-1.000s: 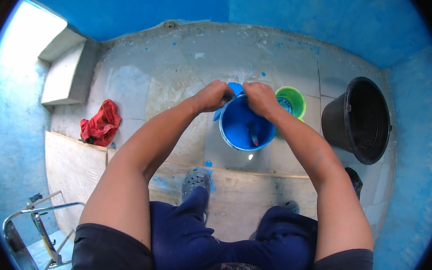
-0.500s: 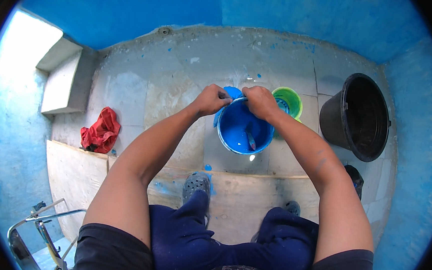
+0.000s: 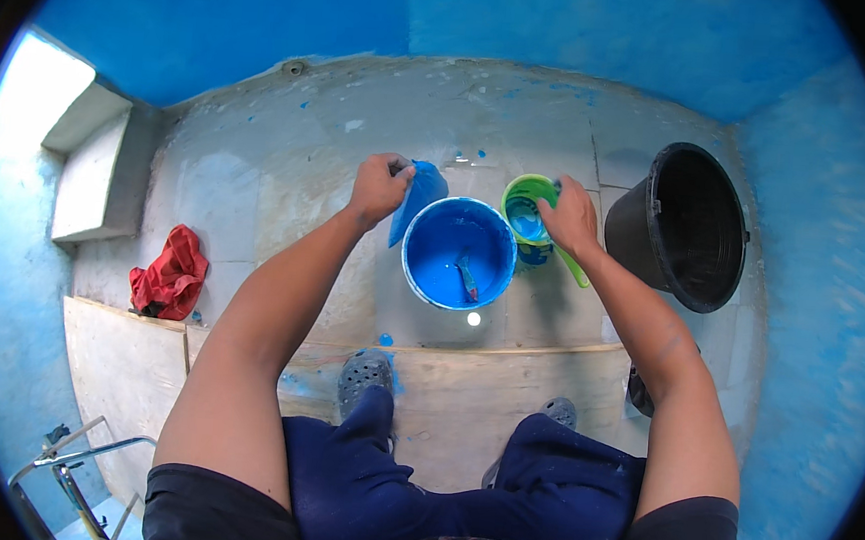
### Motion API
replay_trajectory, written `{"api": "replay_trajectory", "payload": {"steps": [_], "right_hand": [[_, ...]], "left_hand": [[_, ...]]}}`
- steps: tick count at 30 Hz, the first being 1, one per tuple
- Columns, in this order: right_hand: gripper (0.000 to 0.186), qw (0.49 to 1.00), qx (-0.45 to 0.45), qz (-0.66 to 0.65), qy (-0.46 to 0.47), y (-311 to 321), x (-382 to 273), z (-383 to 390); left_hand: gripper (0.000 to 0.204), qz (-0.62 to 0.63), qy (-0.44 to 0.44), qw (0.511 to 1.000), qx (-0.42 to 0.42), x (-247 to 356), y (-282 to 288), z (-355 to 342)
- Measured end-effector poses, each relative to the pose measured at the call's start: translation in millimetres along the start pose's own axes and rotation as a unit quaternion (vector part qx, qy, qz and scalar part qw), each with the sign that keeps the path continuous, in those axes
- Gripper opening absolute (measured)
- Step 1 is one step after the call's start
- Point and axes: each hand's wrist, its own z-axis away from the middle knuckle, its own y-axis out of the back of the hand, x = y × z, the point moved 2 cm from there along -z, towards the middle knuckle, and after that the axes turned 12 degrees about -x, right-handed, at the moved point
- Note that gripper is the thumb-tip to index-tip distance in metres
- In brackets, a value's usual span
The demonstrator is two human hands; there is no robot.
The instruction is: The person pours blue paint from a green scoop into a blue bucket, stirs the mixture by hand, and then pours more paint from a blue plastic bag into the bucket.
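Between my hands a white-rimmed bucket (image 3: 405, 268) of blue paint stands on the floor. A paintbrush (image 3: 468, 279) leans inside it, bristles toward the paint. My left hand (image 3: 381, 186) pinches the top of a limp blue sheet (image 3: 419, 201), which hangs beside the bucket's far left rim; I cannot tell if it is plastic or cloth. To the bucket's right is a green dipper (image 3: 532, 183) with bluish liquid inside and its handle (image 3: 573, 270) pointing toward me. My right hand (image 3: 571, 217) is closed over the dipper's right rim, fingers partly inside.
A large black tub (image 3: 646, 235) is tilted at the right, near the blue wall (image 3: 815, 257). A red cloth (image 3: 172, 272) lies at the left. Wooden boards (image 3: 483, 404) are under my feet, and a metal-framed object (image 3: 88, 467) stands lower left. Blue paint spots mark the floor.
My hands have come apart from the bucket's far rim. The left has drawn the blue sheet off to the left; the right has moved right and taken hold of the green dipper.
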Motion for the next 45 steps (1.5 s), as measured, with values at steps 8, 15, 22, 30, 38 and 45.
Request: {"api": "replay_trajectory", "payload": {"steps": [8,15,22,30,38,45], "right_hand": [[0.053,0.901,-0.255,-0.216,-0.278,-50,81,32],[0.050,0.933,-0.137,-0.301,-0.144,68,37,35],[0.047,0.901,0.079,-0.399,-0.150,201,109,83],[0.024,0.962,0.001,0.031,-0.272,157,229,103],[0.021,0.956,-0.120,0.094,-0.252,128,242,75],[0.021,0.968,-0.107,0.052,-0.222,116,239,65]], "left_hand": [[0.020,-0.006,-0.017,0.999,0.030,11,-13,-9],[0.020,-0.010,-0.061,0.997,0.044,36,-18,-31],[0.018,0.009,-0.099,0.994,0.048,83,-42,-46],[0.019,0.053,-0.167,0.985,0.006,148,-88,-57],[0.019,0.048,-0.107,0.991,-0.064,194,-117,-12],[0.018,0.081,-0.123,0.985,-0.084,229,-134,21]]}}
